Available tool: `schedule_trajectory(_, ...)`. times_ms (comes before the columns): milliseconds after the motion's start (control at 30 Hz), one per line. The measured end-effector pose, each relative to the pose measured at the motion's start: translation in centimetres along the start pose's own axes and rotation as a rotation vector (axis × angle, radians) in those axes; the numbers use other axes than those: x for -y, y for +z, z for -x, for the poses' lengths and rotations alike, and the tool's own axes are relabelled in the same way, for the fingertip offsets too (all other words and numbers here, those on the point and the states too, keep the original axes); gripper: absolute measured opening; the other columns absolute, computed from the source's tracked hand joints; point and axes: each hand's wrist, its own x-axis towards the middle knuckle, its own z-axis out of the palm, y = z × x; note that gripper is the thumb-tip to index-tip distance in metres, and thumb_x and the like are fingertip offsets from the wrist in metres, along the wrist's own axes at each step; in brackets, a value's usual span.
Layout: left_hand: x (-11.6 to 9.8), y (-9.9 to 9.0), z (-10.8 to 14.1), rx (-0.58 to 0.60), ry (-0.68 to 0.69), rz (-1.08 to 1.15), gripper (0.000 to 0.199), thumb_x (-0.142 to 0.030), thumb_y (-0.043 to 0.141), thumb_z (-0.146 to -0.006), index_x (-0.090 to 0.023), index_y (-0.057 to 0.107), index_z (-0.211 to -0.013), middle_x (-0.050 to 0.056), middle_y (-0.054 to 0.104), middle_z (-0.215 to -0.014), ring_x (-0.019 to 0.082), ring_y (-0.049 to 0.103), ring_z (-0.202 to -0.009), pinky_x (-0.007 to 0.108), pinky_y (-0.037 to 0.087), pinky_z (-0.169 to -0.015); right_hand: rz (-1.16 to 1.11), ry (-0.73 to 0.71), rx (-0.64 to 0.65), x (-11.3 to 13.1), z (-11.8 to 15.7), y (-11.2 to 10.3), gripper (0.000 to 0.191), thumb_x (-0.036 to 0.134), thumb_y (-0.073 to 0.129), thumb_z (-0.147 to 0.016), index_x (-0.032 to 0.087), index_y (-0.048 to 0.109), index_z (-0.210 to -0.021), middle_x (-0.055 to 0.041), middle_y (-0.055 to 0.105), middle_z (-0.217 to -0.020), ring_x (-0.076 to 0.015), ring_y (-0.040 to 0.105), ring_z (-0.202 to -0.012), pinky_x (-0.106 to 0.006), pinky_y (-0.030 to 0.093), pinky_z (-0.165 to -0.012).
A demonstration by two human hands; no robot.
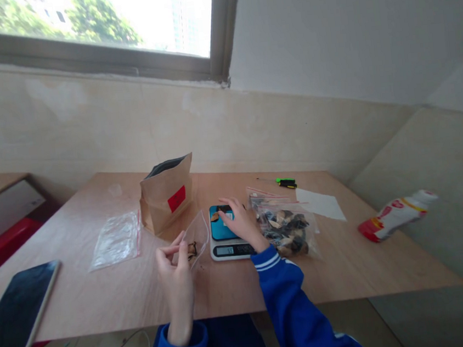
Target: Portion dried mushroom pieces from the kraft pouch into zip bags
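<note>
My left hand (173, 262) pinches the edge of a small clear zip bag (200, 226), holding it upright and tilted. A few brown dried pieces (192, 249) show inside. My right hand (243, 224) is over the blue platform of a digital kitchen scale (220, 231), thumb and fingers apart. Beside its thumb lies a tan dried piece (214, 217); a darker bit is partly hidden by the fingers. The scale's display (229, 250) is lit, its digits too small to read. Right of the scale, filled clear bags (285, 231) hold black and tan dried pieces.
An open brown paper pouch (164, 202) with a red label stands behind my left hand. Flat clear bags (116, 238) and a tablet (18, 314) lie left. Screwdrivers (285, 182), white paper (321, 204) and a tilted-looking red-and-white bottle (397, 215) are right.
</note>
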Motion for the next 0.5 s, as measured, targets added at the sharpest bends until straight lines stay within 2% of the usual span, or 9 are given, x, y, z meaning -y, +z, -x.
schedule_trajectory(133, -0.1, 0.0, 0.2, 0.027, 0.006, -0.002, 0.026, -0.038, 0.064, -0.080, -0.022, 0.044, -0.075, 0.013, 0.069, -0.112, 0.027, 0.063, -0.111, 0.049, 0.049, -0.095, 0.267, -0.032, 0.177, -3.0, -1.3, 2.3, 0.049, 0.032, 0.069, -0.080, 0.013, 0.058, -0.123, -0.0182, 0.055, -0.127, -0.0296, 0.047, -0.125, -0.043, 0.036, -0.106)
schedule_trajectory(333, 0.1, -0.1, 0.2, 0.026, -0.010, 0.030, 0.025, -0.036, 0.065, -0.078, -0.021, 0.046, -0.076, 0.013, 0.069, -0.111, 0.027, 0.064, -0.109, 0.050, 0.048, -0.096, 0.238, -0.064, 0.167, -3.9, -1.3, 3.2, 0.017, 0.019, 0.062, -0.085, 0.016, 0.068, -0.100, -0.0119, 0.066, -0.105, -0.0253, 0.054, -0.109, -0.042, 0.039, -0.101)
schedule_trajectory(500, 0.2, -0.1, 0.3, 0.029, -0.018, 0.054, 0.024, -0.035, 0.065, -0.078, -0.021, 0.046, -0.076, 0.013, 0.069, -0.112, 0.027, 0.064, -0.110, 0.048, 0.049, -0.095, 0.141, -0.052, 0.124, -3.9, -0.9, 3.0, 0.010, 0.013, 0.065, -0.081, 0.016, 0.069, -0.090, -0.0093, 0.069, -0.095, -0.0227, 0.059, -0.099, -0.039, 0.042, -0.097)
